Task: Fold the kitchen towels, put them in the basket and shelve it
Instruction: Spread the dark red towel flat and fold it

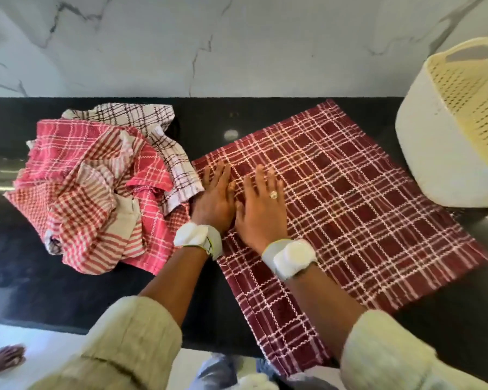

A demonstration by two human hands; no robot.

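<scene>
Now both hands flat on maroon towel [350, 192], left hand [213, 198], right hand [261, 205]

A maroon checked towel [350, 198] of woven cloth — waffle-textured, matt, its pale lines slightly raised — lies on a polished black stone countertop [54, 291] that mirrors the lights. Beside it, a heap of towels [102, 187] in pink, red and cream cotton-like weave (crumpled and soft-looking). The cream basket [434, 153] is smooth moulded plastic with a perforated wall. Behind, a glossy white marble-look wall [237, 43] with grey veins.
</scene>
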